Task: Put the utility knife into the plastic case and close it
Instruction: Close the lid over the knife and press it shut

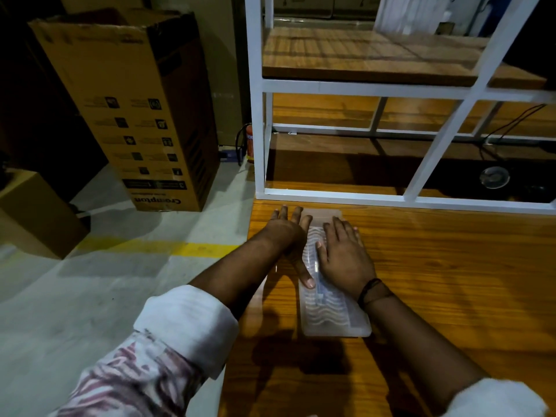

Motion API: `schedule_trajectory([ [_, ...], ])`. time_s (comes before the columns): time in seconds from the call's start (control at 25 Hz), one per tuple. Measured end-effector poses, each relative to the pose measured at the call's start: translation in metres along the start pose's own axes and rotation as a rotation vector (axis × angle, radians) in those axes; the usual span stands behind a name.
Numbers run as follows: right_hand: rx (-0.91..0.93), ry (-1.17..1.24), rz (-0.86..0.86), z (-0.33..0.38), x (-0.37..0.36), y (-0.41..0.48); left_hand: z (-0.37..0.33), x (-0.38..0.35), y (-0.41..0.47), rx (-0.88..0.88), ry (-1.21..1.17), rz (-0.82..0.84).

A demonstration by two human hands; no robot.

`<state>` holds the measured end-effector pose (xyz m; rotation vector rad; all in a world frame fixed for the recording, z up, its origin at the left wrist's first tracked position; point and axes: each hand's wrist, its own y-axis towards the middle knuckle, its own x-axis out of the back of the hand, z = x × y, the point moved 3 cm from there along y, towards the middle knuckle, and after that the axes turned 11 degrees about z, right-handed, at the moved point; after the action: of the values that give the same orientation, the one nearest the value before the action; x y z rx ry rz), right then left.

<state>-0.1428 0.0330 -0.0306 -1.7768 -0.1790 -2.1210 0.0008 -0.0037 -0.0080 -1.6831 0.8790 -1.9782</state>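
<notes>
At lower centre of the frame, I press my right hand point(343, 254) flat, fingers spread, on the translucent ribbed plastic case point(331, 308) to seat its lid. My left hand point(288, 236), also spread open, braces the case's left edge against the orange wooden tabletop point(451, 266).

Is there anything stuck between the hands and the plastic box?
Nothing visible. Both hands lie flat right on the clear plastic case on the wooden table: the left hand along its left edge, the right hand on its lid. A long shape shows through the lid, perhaps the utility knife, but it is too blurred to tell.
</notes>
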Motion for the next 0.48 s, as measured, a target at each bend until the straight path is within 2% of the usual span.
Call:
schedule_trajectory([
  [0.12, 0.054, -0.011, -0.033, 0.009, -0.006, -0.033, 0.002, -0.002, 0.007, -0.005, -0.023, -0.024],
  [0.32, 0.057, 0.005, 0.016, 0.015, -0.016, -0.068, 0.003, -0.005, 0.012, 0.007, -0.043, -0.019],
  [0.48, 0.059, 0.023, -0.046, 0.017, -0.011, -0.077, 0.003, -0.005, 0.009, -0.007, -0.055, -0.018],
])
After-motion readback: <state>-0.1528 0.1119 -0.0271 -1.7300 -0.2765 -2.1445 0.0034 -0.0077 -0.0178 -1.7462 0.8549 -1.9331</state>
